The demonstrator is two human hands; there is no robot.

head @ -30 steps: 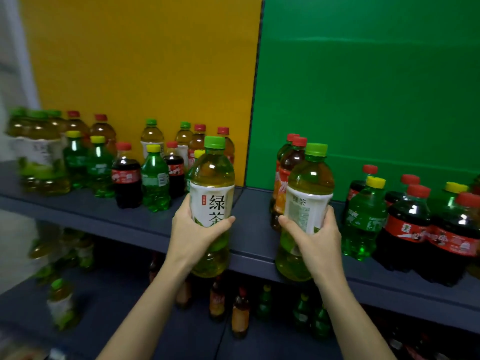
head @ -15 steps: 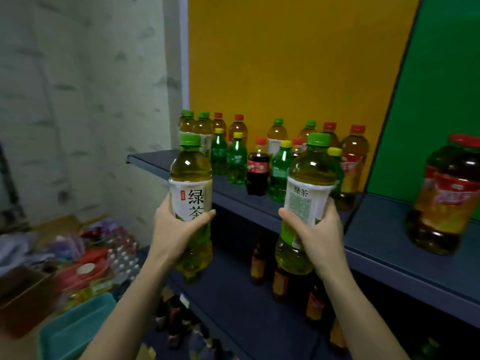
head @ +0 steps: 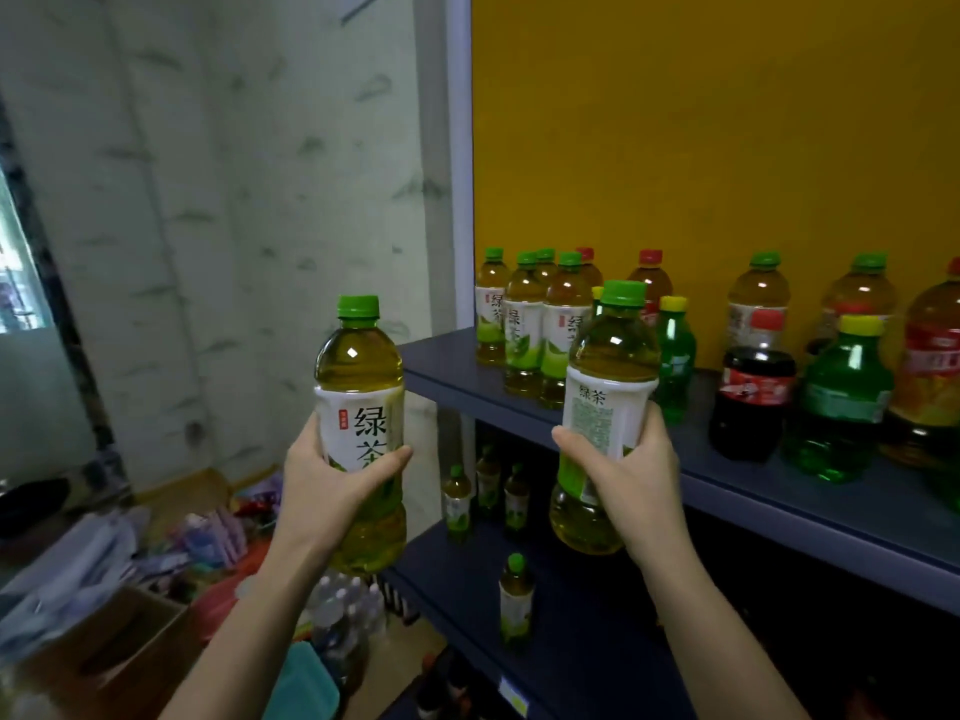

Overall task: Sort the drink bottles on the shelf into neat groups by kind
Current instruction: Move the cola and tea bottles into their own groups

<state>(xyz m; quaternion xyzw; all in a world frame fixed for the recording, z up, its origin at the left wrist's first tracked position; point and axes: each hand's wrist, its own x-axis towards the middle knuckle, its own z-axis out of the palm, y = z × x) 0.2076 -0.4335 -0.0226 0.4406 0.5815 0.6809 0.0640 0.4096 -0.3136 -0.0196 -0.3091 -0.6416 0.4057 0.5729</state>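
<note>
Green tea bottle (head: 359, 387) sat gripped in the left hand (head: 332, 480), twin bottle (head: 613, 376) in the right hand (head: 634, 475); both were best stood upright beside the green-capped cluster (head: 524, 324) on the shelf (head: 441, 358).

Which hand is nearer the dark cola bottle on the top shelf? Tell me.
Right. The right hand is left of the cola bottle; the left hand is farther left, past the shelf's end.

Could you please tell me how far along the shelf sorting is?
Done: green tea group at the left end of the upper shelf. In hand: the left hand grips the left tea bottle, the right hand the right tea bottle. Left: cola bottle, green soda bottle and red-capped tea bottle stand mixed further right.
</note>
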